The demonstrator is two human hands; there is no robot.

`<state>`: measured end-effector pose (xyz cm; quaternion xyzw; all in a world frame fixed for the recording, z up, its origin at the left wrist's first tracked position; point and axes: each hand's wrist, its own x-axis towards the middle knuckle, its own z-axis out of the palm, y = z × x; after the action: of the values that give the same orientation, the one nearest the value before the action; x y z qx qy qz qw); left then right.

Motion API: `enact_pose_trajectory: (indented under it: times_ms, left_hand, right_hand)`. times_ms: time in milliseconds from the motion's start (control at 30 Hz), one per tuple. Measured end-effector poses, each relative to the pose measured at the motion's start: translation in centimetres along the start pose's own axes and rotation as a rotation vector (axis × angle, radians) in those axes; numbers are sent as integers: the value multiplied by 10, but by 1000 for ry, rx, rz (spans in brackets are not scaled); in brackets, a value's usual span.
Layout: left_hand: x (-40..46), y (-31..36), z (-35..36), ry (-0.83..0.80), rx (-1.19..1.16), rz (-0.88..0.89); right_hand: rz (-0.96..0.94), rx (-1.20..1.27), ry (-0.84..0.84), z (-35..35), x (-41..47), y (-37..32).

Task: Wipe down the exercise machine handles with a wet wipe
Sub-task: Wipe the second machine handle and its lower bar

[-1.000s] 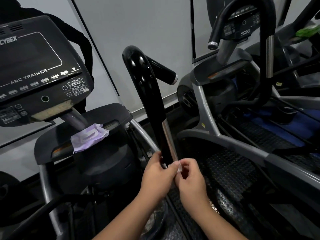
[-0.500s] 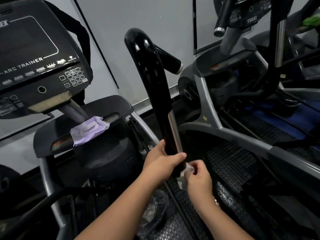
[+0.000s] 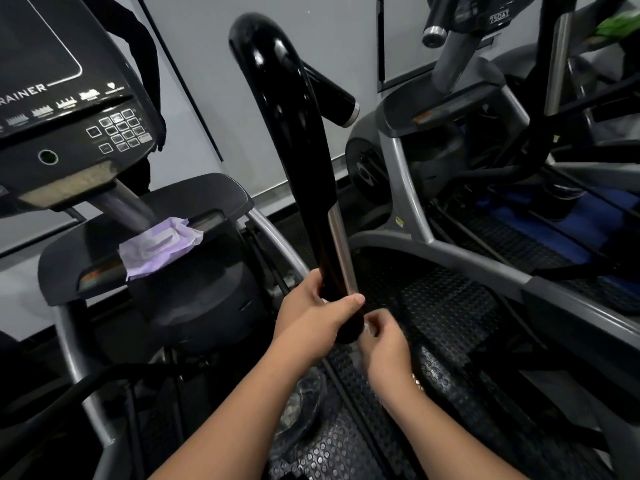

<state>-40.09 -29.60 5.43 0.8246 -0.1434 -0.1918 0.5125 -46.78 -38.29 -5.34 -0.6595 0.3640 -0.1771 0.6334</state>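
Left hand (image 3: 311, 315) wrapped round the lower end of the glossy black handle (image 3: 294, 133), which rises toward 12 o'clock at frame centre; right hand (image 3: 384, 344) just at 4 o'clock of it, fingers curled on a mostly hidden wet wipe (image 3: 365, 329). Handle rigid, fixed, probably slick when damp. Wipe limp and light, best bunched in the palm and wrapped round the bar; purple wipe pack (image 3: 159, 245) at 9 o'clock.

- The left hand (image 3: 313, 318) grips the lower end of the handle (image 3: 294, 133), which rises up and away from it.
- The right hand (image 3: 386, 344) sits just right of and below the left hand.
- A wipe packet (image 3: 157, 245) lies on the console shelf (image 3: 69, 271), well left of both hands.
- A second machine (image 3: 450, 109) stands to the right.
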Motion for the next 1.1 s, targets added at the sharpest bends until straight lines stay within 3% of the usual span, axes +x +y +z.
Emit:
enact_pose_trajectory:
  times_ms: [133,367,533,700,867,1100]
  left_hand:
    - [0,-2,1,-4,-10,6]
    - [-3,-1,2,-22,-34,8]
    - [-3,-2,2,-5,-34,0]
    - [-4,-2,4,21,-27,-4]
    - [-2,-1,4,18,-44,-2]
    - [-4,1,3,-4,-33,3]
  right_hand:
    - [-107,44,58,-9,0,-14]
    - [25,-3,-68,-1,1,20]
    - [-99,63,24,-12,-7,-2]
    - [-27,8,-77,-10,1,6]
    - [-108,138,-47,-14,9,-17]
    - [65,92,-174,-11,25,-1]
